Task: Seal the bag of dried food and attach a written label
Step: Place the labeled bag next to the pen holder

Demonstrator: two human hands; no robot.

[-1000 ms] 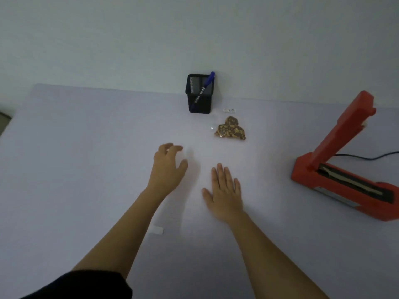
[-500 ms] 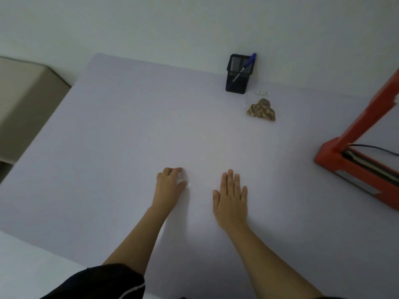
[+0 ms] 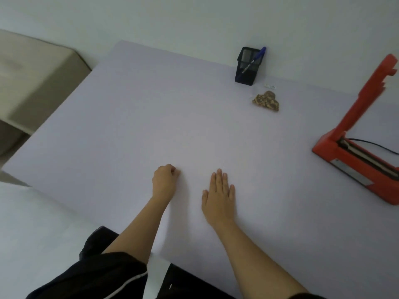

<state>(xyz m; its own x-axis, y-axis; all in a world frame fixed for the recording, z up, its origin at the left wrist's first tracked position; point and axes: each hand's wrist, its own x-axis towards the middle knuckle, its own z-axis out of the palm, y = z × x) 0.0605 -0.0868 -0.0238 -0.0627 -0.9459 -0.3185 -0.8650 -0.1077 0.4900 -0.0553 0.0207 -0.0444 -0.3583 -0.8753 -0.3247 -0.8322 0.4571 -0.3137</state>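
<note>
Resting on the table [image 3: 151, 115], left hand [image 3: 165, 180] curls into a fist, right hand [image 3: 219, 195] lies flat with straight fingers, bag [image 3: 266, 101] well ahead of it, slightly rightward.

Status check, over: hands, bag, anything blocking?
Left hand curled on table, nothing seen in it; right hand flat, open. Bag of dried food untouched near pen holder. Nothing in the way.

We look from head height, forward and down across the table [image 3: 121, 130] toward the far wall [image 3: 172, 18], our frame tilted.
</note>
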